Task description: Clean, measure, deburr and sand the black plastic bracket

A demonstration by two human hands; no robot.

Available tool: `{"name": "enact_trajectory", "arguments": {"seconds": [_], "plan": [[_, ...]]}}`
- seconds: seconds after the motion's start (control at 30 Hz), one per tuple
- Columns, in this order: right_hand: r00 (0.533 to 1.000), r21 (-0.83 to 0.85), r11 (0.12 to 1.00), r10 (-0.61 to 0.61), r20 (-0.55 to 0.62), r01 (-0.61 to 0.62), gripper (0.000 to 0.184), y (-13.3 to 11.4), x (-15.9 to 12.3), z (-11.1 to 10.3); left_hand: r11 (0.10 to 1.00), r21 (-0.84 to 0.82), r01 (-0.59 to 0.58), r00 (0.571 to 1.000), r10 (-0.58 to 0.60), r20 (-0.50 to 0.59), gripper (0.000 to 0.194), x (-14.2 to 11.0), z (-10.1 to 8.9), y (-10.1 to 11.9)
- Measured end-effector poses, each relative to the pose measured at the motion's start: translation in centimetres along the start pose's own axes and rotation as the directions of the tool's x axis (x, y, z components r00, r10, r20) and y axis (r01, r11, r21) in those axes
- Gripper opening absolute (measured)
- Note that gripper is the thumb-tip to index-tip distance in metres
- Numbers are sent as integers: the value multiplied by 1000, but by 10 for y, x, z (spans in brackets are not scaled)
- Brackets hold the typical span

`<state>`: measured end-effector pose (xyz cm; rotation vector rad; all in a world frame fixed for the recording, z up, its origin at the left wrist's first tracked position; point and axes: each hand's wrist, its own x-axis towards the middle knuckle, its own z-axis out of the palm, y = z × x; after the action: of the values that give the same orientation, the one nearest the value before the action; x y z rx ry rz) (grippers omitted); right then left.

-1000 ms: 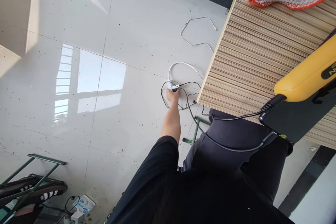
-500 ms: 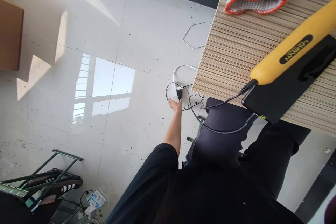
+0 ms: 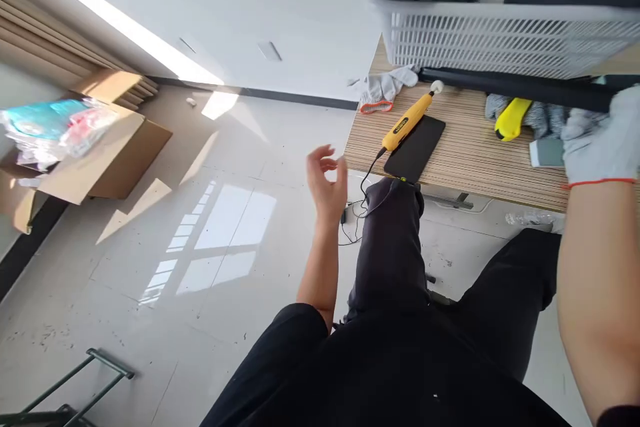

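My bare left hand (image 3: pixel 327 187) is raised above the floor, left of the table corner. Its fingers are curved and apart, with nothing between them. Below it, a black plug (image 3: pixel 344 215) and thin cables lie on the floor. On the table rests a yellow pen-shaped rotary tool (image 3: pixel 407 123) with a round white tip and a cord. It lies partly over a flat black phone-like slab (image 3: pixel 419 150). My right hand (image 3: pixel 603 143), in a white knit glove, is at the end of a long black bar (image 3: pixel 510 85); whether it grips the bar is unclear. Beside it sits a grey-green block (image 3: pixel 547 153).
A white slatted basket (image 3: pixel 475 37) holding black parts stands at the back of the striped table (image 3: pixel 480 170). A glove (image 3: pixel 387 88) and a yellow tool (image 3: pixel 513 120) lie there. Open cardboard box (image 3: pixel 130 160) at left; folding stool frame (image 3: pixel 110 363) below it.
My left hand has lifted away from the black plug and power strip on the floor. The view has swung up and back, bringing the basket, cardboard box and my gloved right hand into sight.
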<state>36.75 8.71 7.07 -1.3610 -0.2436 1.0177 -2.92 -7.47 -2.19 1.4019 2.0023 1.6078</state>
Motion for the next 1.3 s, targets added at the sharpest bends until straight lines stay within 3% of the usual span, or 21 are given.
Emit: {"name": "enact_trajectory", "arguments": {"seconds": [0.07, 0.13, 0.17, 0.23, 0.33, 0.53, 0.8, 1.13, 1.3], "plan": [[982, 25, 991, -134, 135, 132, 48, 1, 0, -1, 994, 56, -97, 971, 82, 226, 32, 19, 20, 39], [979, 61, 986, -164, 125, 157, 44, 6, 1, 1, 976, 176, -131, 932, 61, 358, 44, 30, 44, 62], [979, 63, 984, -174, 109, 168, 40, 9, 2, 2, 961, 243, -133, 914, 24, 406, 45, 34, 55, 67], [980, 47, 983, -180, 80, 177, 32, 12, 3, 2, 943, 314, -111, 873, -58, 484, 30, 41, 72, 70], [979, 30, 985, -175, 108, 172, 23, 15, 6, -2, 960, 277, -41, 832, -121, 541, 18, 50, 78, 67], [975, 47, 986, -164, 151, 159, 19, 22, 14, -10, 976, 212, -54, 829, -75, 555, 9, 63, 74, 69], [971, 31, 989, -148, 189, 145, 33, 20, 8, -11, 973, 229, 10, 852, -129, 508, 30, 79, 100, 71], [965, 31, 987, -161, 208, 158, 29, 18, 2, -12, 965, 262, 10, 858, -142, 493, 31, 77, 98, 73], [966, -9, 988, -149, 212, 154, 26, 16, -2, -14, 970, 245, -6, 841, -127, 526, 24, 70, 99, 79]]}}
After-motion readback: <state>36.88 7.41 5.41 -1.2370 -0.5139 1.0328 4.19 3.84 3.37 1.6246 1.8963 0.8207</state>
